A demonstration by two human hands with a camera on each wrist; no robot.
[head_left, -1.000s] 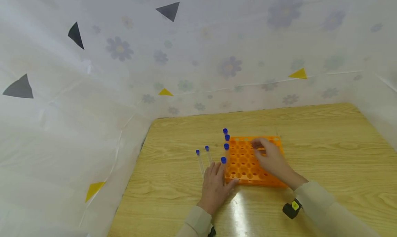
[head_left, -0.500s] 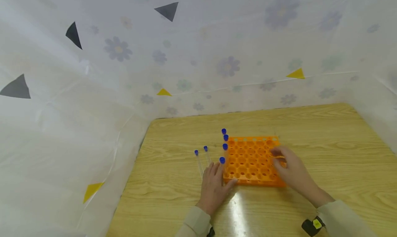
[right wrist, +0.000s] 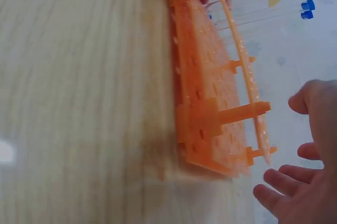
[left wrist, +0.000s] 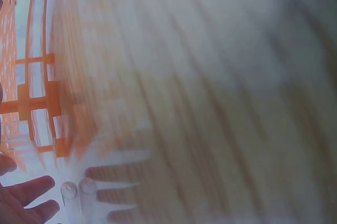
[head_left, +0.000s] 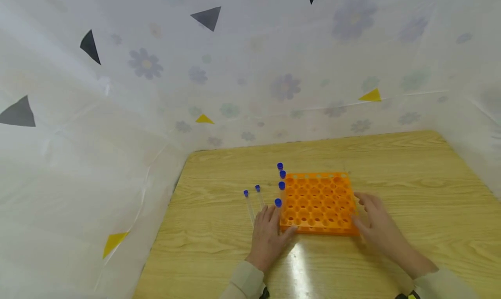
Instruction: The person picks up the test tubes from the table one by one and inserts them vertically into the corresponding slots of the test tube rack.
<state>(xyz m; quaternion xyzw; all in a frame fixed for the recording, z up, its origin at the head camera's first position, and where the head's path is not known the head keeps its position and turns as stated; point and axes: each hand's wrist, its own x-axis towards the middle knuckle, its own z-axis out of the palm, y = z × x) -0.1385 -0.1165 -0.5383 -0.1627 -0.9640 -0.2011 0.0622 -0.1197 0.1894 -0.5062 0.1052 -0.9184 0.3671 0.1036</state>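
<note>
An orange test tube rack (head_left: 318,203) stands on the table, its grid of holes facing up. Several blue-capped test tubes (head_left: 282,186) stand upright along its left side. My left hand (head_left: 268,234) lies at the rack's front left corner, fingers extended and thumb along the front edge. Just beyond those fingers, two clear capped tubes (head_left: 249,206) lie on the table. My right hand (head_left: 379,225) is beside the rack's right end, fingers loosely bent with nothing in them. In the right wrist view, a gap shows between the right fingers (right wrist: 284,182) and the rack (right wrist: 210,124).
The wood-grain table (head_left: 422,181) extends to the right and behind the rack. White flower-printed sheeting (head_left: 250,72) encloses the back and sides. Light glares off the table (head_left: 299,268) in front of the rack.
My right hand has moved from above the rack's middle rightward and down to its right end. The left hand stays in place, and the tubes have not visibly moved.
</note>
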